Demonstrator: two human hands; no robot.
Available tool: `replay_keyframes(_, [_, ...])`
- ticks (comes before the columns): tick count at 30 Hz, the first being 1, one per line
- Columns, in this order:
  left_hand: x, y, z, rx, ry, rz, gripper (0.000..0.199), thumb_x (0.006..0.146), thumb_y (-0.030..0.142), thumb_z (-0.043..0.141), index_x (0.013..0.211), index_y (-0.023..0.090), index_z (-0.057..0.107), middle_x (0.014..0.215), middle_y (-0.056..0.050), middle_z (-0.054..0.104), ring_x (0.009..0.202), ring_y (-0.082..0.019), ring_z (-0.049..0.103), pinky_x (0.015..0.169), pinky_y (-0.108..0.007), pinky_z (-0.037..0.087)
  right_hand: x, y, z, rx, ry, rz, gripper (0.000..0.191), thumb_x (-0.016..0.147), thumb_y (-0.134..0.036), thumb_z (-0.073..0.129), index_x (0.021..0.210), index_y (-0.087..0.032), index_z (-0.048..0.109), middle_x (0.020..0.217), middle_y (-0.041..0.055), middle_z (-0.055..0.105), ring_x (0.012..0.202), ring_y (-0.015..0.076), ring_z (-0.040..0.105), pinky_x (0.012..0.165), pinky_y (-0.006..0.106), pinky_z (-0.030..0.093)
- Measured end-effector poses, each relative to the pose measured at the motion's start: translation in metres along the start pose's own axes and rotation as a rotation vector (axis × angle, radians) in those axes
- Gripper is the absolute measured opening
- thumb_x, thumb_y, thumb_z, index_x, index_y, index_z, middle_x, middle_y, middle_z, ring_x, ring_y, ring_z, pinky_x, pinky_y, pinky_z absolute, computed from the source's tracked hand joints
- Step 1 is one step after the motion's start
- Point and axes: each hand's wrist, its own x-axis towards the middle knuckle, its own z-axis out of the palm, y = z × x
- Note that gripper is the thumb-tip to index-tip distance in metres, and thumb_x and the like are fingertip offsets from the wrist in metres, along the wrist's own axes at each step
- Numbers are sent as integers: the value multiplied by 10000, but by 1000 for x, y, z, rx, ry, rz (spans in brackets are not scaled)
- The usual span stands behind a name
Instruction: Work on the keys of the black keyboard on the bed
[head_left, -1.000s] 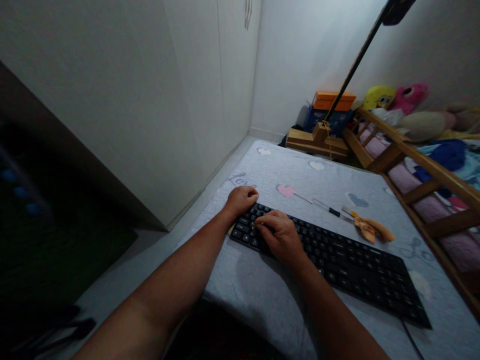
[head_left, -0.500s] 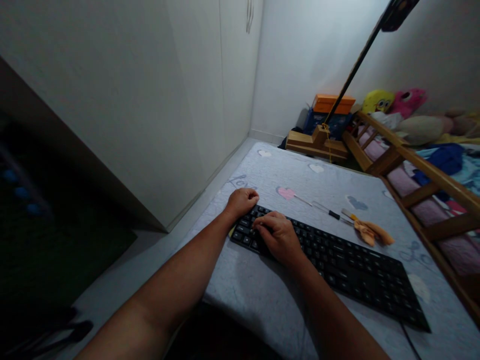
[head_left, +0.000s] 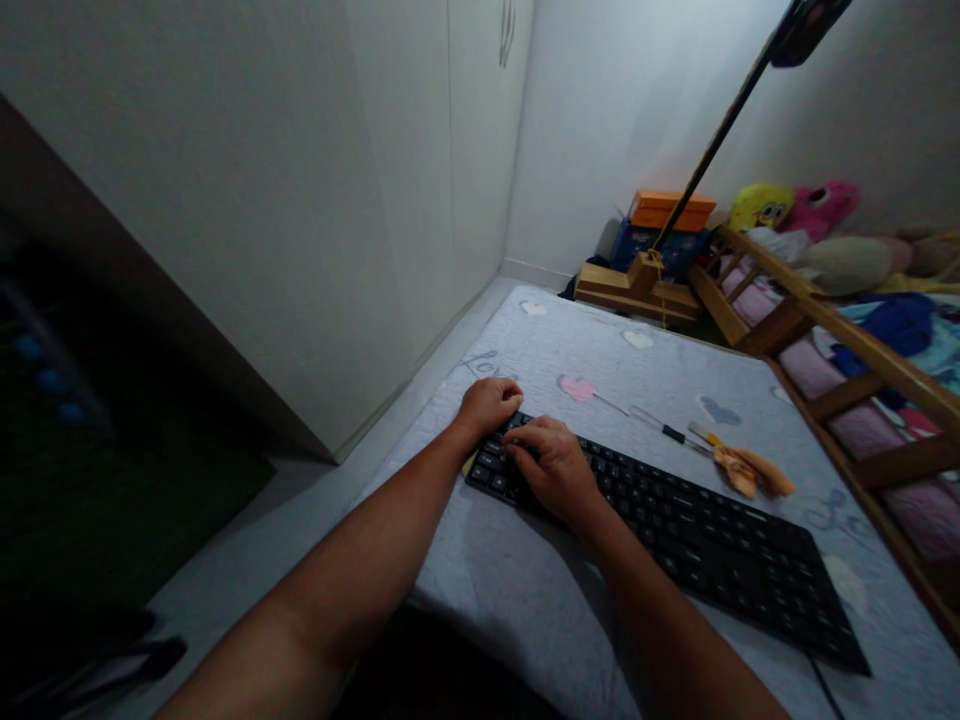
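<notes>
A black keyboard lies at a slant across the pale patterned cover. My left hand rests at its upper left corner with the fingers curled in; whatever they may hold is hidden. Over the keys at the left end is my right hand, its thumb and fingers pinched together around something too small to name. Beyond the keyboard lie a thin tool with a black handle and an orange cloth beside a brush-like tool.
A white cabinet stands on the left. To the right runs a wooden bed rail with bedding and plush toys behind it. A wooden stand with a slanting black pole and an orange box are at the back.
The whole view has shifted slightly, so things appear a little further right. Both hands keep nearly the same places at the keyboard's left end.
</notes>
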Motion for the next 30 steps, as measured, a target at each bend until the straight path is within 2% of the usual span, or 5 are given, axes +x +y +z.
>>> replay_keyframes(17, [1, -4, -2, -47, -1, 2, 228, 803, 270, 571, 827, 169, 773, 769, -35, 753, 750, -168, 670, 683, -244, 482, 2, -5, 11, 79, 3, 4, 176, 878, -120, 626, 905, -225, 765, 846, 42, 705, 848, 186, 631, 830, 332, 473])
replay_keyframes(30, [3, -9, -1, -95, 7, 5, 249, 791, 290, 565, 822, 151, 770, 749, -37, 741, 719, -161, 652, 667, -246, 474, -3, -2, 3, 86, 24, 30, 166, 858, -112, 635, 884, -220, 758, 830, 38, 713, 842, 194, 635, 815, 341, 462])
